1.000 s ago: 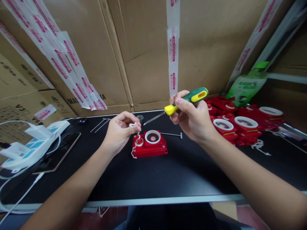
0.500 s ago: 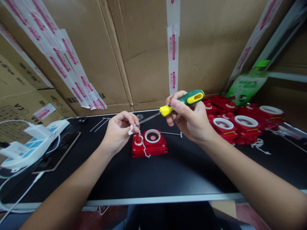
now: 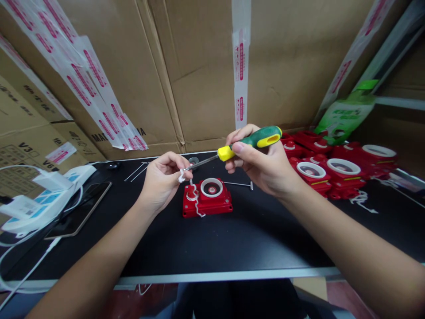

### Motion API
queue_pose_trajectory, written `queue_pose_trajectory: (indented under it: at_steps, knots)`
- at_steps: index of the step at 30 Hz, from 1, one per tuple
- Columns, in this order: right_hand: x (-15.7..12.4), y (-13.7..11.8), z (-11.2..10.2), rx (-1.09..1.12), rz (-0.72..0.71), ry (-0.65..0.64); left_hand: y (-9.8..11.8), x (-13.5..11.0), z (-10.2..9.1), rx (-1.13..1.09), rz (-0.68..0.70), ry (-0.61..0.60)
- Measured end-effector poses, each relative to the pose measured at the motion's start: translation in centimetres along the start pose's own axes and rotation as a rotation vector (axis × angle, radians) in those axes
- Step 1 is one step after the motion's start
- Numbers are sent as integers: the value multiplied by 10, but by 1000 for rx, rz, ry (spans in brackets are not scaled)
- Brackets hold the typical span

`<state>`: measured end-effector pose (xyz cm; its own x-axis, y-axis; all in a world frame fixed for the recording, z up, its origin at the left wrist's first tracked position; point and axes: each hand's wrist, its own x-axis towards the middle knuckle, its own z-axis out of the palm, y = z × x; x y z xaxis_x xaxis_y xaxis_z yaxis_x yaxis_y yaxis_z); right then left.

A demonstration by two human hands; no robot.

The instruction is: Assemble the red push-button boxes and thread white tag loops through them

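My right hand (image 3: 257, 155) is wrapped round the green and yellow handle of a screwdriver (image 3: 226, 153), whose shaft points left and down. The screwdriver's tip meets the fingertips of my left hand (image 3: 166, 177), which pinch a knotted white cord (image 3: 196, 199). One end of the cord hangs down over a red device (image 3: 215, 204) on the table. That device has a round white ring (image 3: 211, 188) and a red knob on its top. Whether a small part sits at the tip between my left fingers is too small to tell.
Several more red devices (image 3: 343, 175) are piled at the right beside a green bottle (image 3: 348, 113). At the left lie a white power strip (image 3: 43, 195), a phone (image 3: 79, 210) and cables. Thin metal T-handled tools (image 3: 239, 184) lie behind the red device. Tall cardboard boxes (image 3: 206, 75) stand behind the table.
The screwdriver and my right hand have shifted slightly left, and its handle has rotated a little. The hanging cord has swung slightly left. My left hand keeps its pinch.
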<state>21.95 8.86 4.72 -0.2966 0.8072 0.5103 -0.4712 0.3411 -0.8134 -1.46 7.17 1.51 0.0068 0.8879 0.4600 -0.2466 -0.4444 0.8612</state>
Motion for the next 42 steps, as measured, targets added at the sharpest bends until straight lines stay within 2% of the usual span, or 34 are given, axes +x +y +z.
queue_pose_trajectory:
  at_steps: [4,8,15,25,29,37,42]
  knots:
    - [3,4,-9,27,92,-56,0,2,-2,57,145,129]
    - [8,16,-15,91,176,9,-3,2,-3,183,148,187]
    - [15,21,-25,134,196,87,-3,2,-3,154,73,149]
    - [12,17,-23,140,243,31,0,4,-4,137,105,120]
    - [12,16,-24,138,253,21,1,3,-7,222,145,83]
    - [14,13,-32,107,270,-28,12,0,-8,530,259,47]
    - [13,11,-37,77,283,-95,17,0,-13,591,317,-37]
